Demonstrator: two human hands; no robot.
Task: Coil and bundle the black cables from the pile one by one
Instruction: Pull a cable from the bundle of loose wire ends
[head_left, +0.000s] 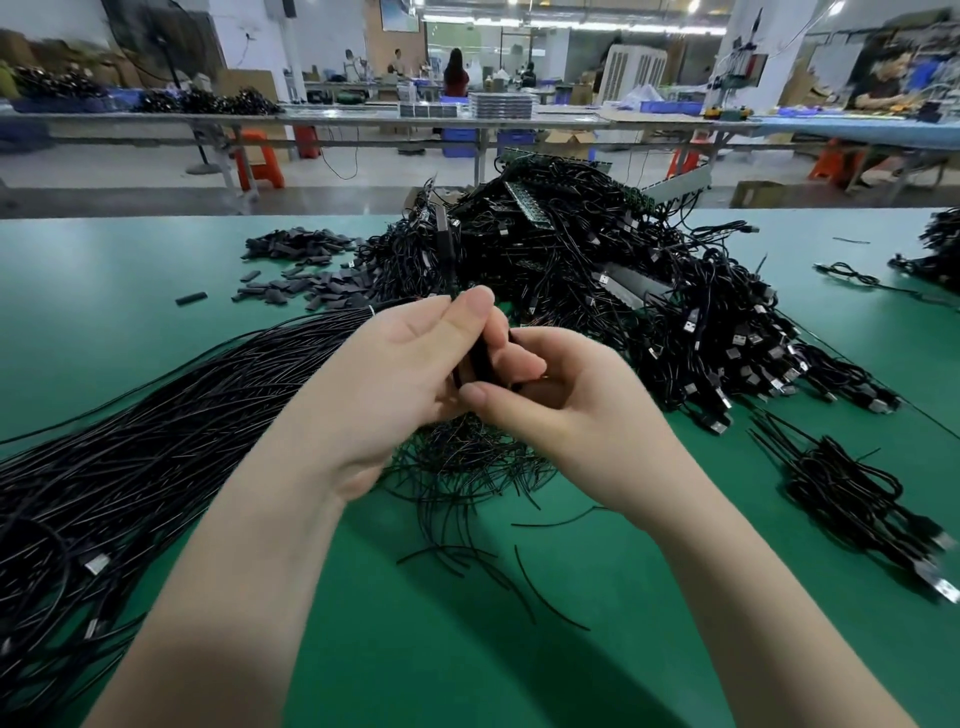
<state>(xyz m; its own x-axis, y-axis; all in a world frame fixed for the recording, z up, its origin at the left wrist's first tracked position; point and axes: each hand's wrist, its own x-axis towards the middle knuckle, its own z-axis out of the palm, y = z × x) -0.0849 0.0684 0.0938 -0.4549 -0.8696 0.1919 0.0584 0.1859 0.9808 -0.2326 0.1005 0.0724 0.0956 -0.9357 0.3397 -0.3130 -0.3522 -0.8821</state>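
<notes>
A short black bundle is held between both hands above the green bench, near the middle of the view. The left hand is curled round it from the left, and the right hand is closed on it from the right, thumb laid across the lower end. Most of the bundle is hidden by the fingers, so whether it is a coiled cable or a sleeve cannot be told; a thin black strand is seen rising from it toward the far side.

Behind the hands the large pile of black cables is heaped, with USB plugs showing along its right slope; its far parts are tangled and hard to separate. A long sheaf of straight cables is spread on the left and cut off by the frame edge. Loose short black strands are scattered beneath the wrists. Small dark sleeves are strewn far left. Bundled cables lie on the right, partly cut off. The background workshop is blurred.
</notes>
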